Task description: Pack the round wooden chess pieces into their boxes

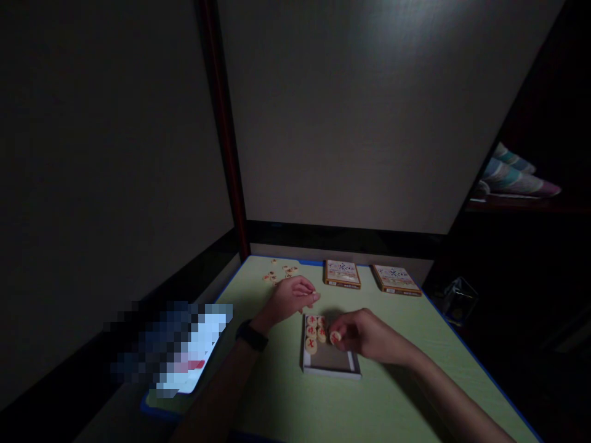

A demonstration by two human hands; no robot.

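Over the table, my right hand (pixel 367 335) pinches a round xiangqi piece (pixel 335 338) with a red character on its face. That piece is above a shallow open box (pixel 332 372) with a grey-brown inside. Several xiangqi pieces (pixel 311 344) with red characters lie in rows in the box's left part. My left hand (pixel 290 298), with a dark band on the wrist, is beyond the box to the left. Its fingers are closed together, and a small pale edge, apparently another xiangqi piece, shows at the fingertips. The palm side is partly hidden.
Loose xiangqi pieces (pixel 289 271) lie scattered at the far left of the green table (pixel 392 400). Two printed flat boxes, one in the middle (pixel 341 274) and one to the right (pixel 397 280), lie along the back. A lit screen (pixel 203 344), partly pixelated, is at the left edge. Walls stand behind.
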